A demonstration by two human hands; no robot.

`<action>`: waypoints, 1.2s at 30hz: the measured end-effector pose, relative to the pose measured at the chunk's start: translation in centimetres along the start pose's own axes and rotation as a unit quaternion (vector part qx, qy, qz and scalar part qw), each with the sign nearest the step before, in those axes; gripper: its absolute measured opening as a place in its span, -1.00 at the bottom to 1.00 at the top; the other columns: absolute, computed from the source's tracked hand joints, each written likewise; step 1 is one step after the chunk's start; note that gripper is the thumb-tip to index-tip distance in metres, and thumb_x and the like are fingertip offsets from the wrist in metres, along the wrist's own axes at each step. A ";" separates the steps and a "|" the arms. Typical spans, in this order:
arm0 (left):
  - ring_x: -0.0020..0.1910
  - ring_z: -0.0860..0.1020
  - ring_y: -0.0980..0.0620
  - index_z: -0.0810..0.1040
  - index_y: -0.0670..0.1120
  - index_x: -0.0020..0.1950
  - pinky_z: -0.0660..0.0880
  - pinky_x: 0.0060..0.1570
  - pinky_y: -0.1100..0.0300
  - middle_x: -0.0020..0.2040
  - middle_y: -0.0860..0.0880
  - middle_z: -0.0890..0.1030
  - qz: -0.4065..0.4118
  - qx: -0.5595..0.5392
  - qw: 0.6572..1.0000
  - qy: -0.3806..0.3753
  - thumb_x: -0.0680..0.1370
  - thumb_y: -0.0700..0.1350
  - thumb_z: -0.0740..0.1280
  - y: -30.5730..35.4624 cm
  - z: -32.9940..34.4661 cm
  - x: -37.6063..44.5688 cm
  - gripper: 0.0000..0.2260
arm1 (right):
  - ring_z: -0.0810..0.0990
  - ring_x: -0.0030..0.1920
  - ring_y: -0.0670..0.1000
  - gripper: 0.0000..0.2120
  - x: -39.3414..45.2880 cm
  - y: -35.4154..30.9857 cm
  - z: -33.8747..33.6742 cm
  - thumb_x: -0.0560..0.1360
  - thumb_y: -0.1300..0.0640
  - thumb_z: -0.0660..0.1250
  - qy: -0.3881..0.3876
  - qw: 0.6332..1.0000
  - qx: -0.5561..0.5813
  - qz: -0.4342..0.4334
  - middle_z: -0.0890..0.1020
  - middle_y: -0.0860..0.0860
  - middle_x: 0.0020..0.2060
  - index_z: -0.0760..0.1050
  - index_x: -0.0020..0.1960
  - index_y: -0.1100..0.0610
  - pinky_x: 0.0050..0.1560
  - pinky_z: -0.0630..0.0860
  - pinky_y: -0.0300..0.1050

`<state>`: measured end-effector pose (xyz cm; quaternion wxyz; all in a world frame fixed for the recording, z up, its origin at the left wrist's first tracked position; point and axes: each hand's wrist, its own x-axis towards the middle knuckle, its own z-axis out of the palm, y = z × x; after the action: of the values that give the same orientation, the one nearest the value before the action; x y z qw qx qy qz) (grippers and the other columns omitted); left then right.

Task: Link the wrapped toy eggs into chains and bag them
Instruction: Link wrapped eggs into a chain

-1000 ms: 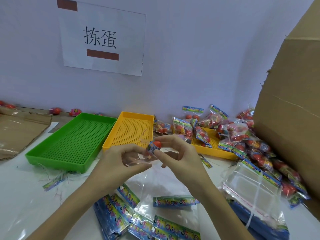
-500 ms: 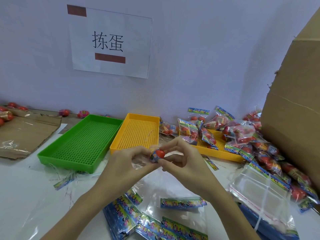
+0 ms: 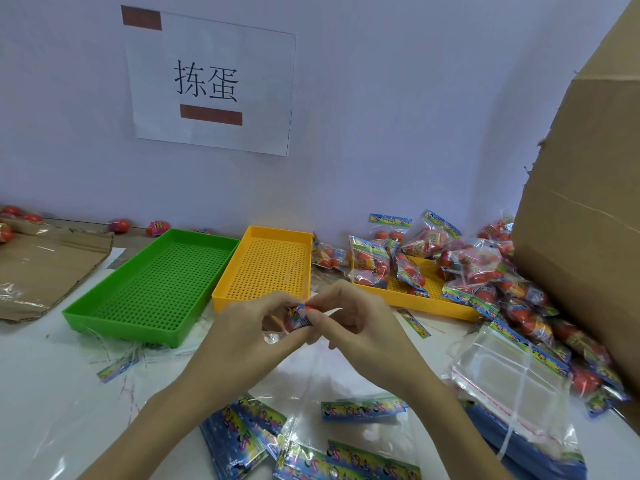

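Red plastic peeks from a wrapped toy egg (image 3: 298, 316) pinched between left hand (image 3: 242, 336) and right hand (image 3: 349, 323), both fingertips now closed tighter on it than a second ago, suggesting linking is under way. Its blue printed wrapper crinkles; filled bags (image 3: 408, 261) lie beyond the grip.

two trays (image 3: 156, 282) side by side; third tray (image 3: 412, 296) right, filled bags (image 3: 398, 258) apparently in it; carton (image 3: 581, 209) far right.
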<state>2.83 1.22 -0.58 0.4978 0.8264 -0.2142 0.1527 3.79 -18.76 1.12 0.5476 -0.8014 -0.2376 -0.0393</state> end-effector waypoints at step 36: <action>-0.11 0.72 0.06 0.70 0.04 0.18 0.66 -0.05 0.14 -0.09 0.07 0.75 -0.035 -0.063 0.995 -0.072 0.58 -0.18 0.49 -0.8 -0.1 0.2 -0.79 | 0.63 -0.09 -0.14 -0.79 -0.6 -0.7 1.2 0.68 0.01 0.28 -0.049 0.994 -0.084 0.047 0.59 -0.10 0.00 0.69 0.16 -0.05 -0.07 0.50 -0.26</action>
<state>3.38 1.62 -1.06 0.5373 0.8091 -0.2299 0.0619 2.75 -17.70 1.04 0.4670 -0.8557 -0.2227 0.0061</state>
